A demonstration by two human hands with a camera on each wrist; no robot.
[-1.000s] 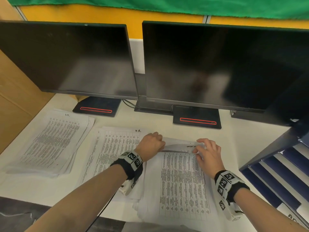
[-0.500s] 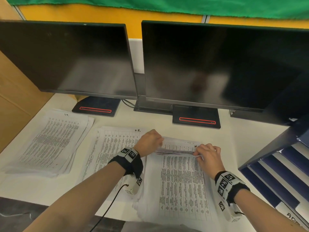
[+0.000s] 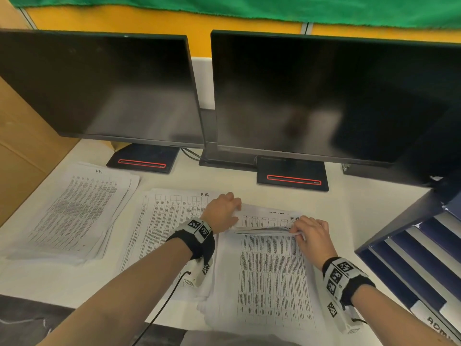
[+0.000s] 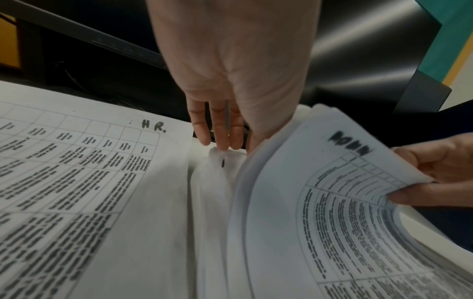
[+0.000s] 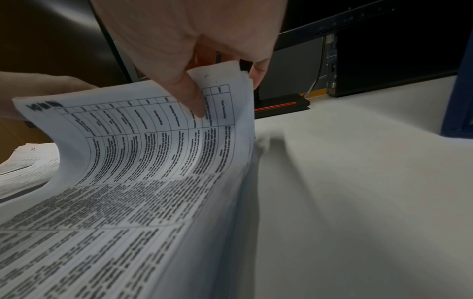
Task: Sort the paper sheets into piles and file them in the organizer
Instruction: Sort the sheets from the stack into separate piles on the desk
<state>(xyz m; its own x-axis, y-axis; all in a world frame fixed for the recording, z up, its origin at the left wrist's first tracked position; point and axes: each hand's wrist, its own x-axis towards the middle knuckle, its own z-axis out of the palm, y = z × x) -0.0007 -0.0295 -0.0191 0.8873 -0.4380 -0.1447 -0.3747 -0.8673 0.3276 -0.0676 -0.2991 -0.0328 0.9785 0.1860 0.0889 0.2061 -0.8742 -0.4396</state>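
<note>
A thick stack of printed sheets (image 3: pixel 272 283) lies in front of me. Its top few sheets (image 3: pixel 264 230) (image 4: pixel 332 192) (image 5: pixel 153 131) are bent up at the far edge. My right hand (image 3: pixel 309 229) (image 5: pixel 227 93) (image 4: pixel 419 182) pinches their far right corner, thumb on the printed face and fingers behind. My left hand (image 3: pixel 223 211) (image 4: pixel 220 131) is at the far left corner behind the raised sheets, its straight fingers touching the paper underneath. The uncovered sheet (image 3: pixel 269 219) carries a handwritten "H.R." mark. A pile marked "HR" (image 3: pixel 169 221) (image 4: pixel 76 172) lies left of the stack.
Another paper pile (image 3: pixel 74 211) sits at far left by a brown partition (image 3: pixel 20 151). Two dark monitors (image 3: pixel 104 88) (image 3: pixel 324 96) on stands line the back. A dark blue tiered organizer (image 3: pixel 411 260) stands at right, with bare white desk (image 5: pixel 358 182) between it and the stack.
The far edge of the top sheets has been raised and pulled toward me, showing more of the sheet below. My right fingers went from lying on the paper to pinching the corner.
</note>
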